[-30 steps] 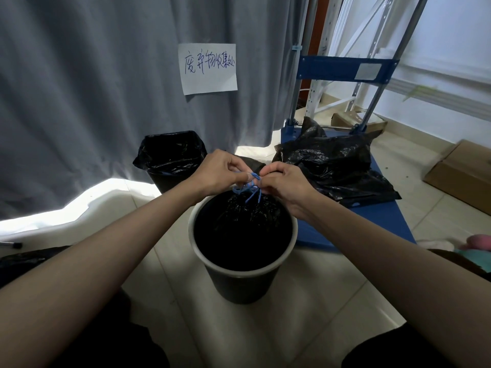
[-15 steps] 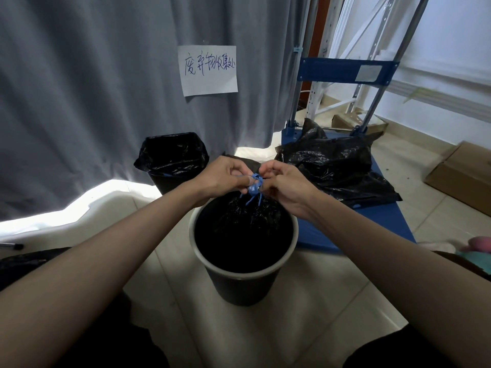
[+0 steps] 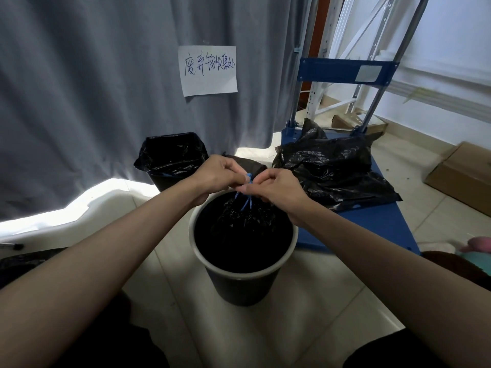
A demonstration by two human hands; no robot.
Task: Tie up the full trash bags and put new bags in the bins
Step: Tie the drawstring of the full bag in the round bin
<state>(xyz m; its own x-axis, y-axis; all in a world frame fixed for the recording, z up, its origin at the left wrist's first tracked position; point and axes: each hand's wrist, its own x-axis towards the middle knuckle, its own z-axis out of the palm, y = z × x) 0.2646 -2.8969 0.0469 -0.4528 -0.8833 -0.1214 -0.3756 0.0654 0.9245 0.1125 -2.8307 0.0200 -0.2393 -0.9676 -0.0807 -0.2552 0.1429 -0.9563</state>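
My left hand (image 3: 218, 173) and right hand (image 3: 276, 185), frame centre: each grip pinches the blue drawstring (image 3: 247, 191). Bag (image 3: 244, 221) sits in the bin (image 3: 243, 272) below. Lined bin (image 3: 171, 158) behind, left.

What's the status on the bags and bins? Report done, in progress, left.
Done: the rear bin has a black liner; one black bag lies on the blue cart.
In hand: left hand and right hand pinch the blue drawstring of the bag in the near bin.
Left: finishing the knot, lifting the bag out, relining the bin.
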